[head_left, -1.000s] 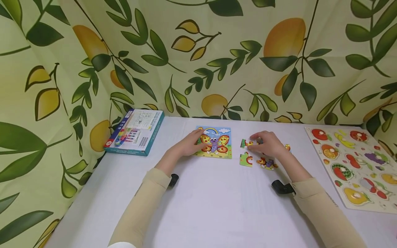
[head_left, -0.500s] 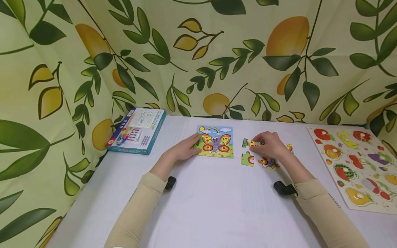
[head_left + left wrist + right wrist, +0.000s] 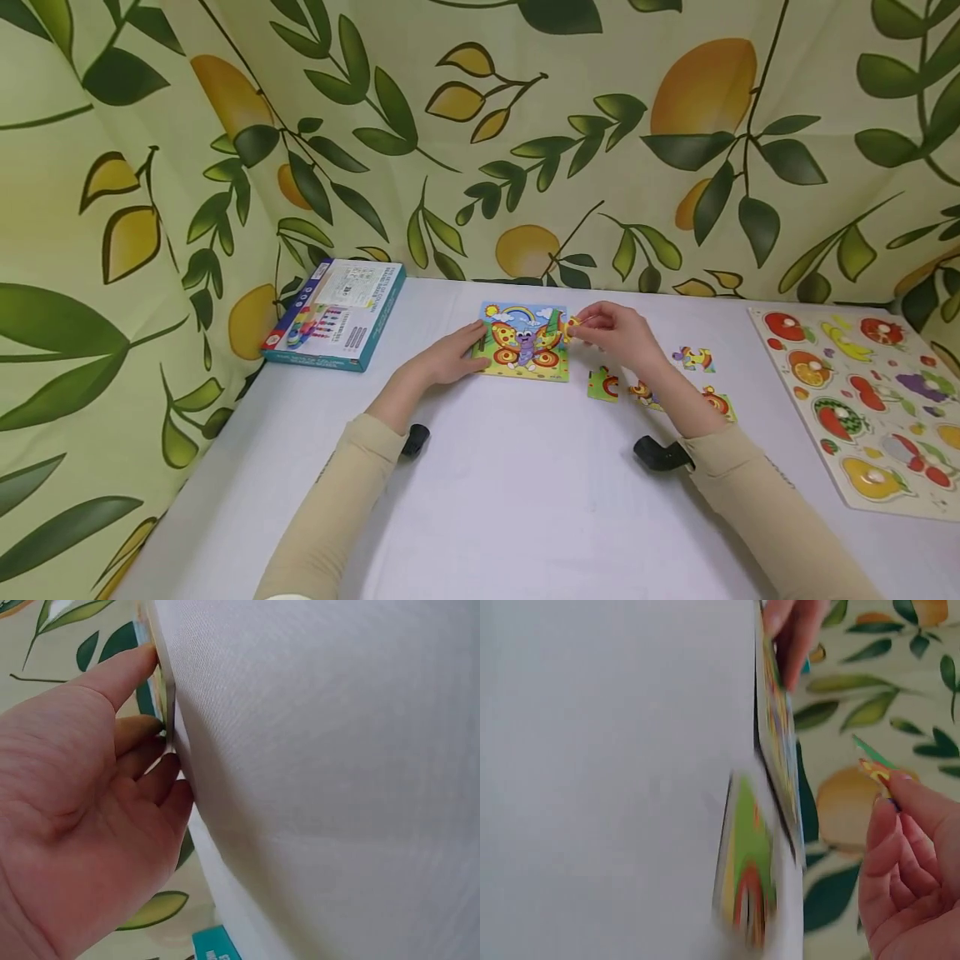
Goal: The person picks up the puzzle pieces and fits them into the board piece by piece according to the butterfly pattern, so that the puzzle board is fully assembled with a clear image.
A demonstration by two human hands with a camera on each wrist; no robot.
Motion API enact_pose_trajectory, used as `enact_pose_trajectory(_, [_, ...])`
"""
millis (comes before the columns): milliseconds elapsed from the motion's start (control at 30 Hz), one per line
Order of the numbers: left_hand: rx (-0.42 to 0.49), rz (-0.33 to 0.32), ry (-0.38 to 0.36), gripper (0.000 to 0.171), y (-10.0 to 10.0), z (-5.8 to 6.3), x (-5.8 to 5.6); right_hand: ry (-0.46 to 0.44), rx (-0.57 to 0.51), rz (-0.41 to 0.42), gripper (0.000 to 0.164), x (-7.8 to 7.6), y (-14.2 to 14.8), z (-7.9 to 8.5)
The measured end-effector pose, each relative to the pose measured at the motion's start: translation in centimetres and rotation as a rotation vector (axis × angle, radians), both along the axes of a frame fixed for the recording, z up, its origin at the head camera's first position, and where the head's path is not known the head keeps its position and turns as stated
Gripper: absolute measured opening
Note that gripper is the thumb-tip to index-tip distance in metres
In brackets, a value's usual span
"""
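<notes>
A square butterfly picture board point(image 3: 517, 372) lies flat on the table. My left hand point(image 3: 441, 360) rests at its left edge, thumb and fingertips touching the side, as the left wrist view also shows of the hand point(image 3: 82, 802). Between thumb and fingers my right hand point(image 3: 618, 335) pinches a jigsaw piece point(image 3: 570, 328) with green, yellow and red on it. That piece overlaps the board's upper right in the head view; in the right wrist view the piece point(image 3: 874, 772) is raised off the table. A green jigsaw piece point(image 3: 602, 384) with a red arc lies just right of the board.
More loose jigsaw pieces lie right of it: one point(image 3: 695, 359) farther back, one point(image 3: 645, 395) partly under the right forearm, one point(image 3: 720, 402) beside it. A flat box point(image 3: 337, 317) stands back left, a fruit peg puzzle point(image 3: 855, 408) at far right. A patterned cloth point(image 3: 480, 167) hangs behind.
My right hand has picked up a jigsaw piece from the loose group and carried it left to the board's right side. My left hand has drawn back from over the board to its left edge.
</notes>
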State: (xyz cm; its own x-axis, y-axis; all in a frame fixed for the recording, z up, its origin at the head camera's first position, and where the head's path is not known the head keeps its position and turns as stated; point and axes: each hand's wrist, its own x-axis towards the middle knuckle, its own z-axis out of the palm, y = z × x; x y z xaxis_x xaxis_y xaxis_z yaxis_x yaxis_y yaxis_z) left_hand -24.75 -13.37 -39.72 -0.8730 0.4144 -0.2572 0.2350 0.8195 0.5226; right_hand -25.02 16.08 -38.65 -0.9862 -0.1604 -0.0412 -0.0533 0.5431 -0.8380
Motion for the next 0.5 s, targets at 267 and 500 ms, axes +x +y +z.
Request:
enact_pose_trajectory(267, [0.004,-0.005,0.007,0.071,0.0,0.1,0.0,-0.115,-0.144,0.003,0.031,-1.6,-6.1,-1.3])
enact_pose_trajectory(500, [0.019,-0.014,0.010,0.072,-0.2,0.3,0.0,-0.169,-0.103,0.011,0.030,-2.9,-8.8,-2.7])
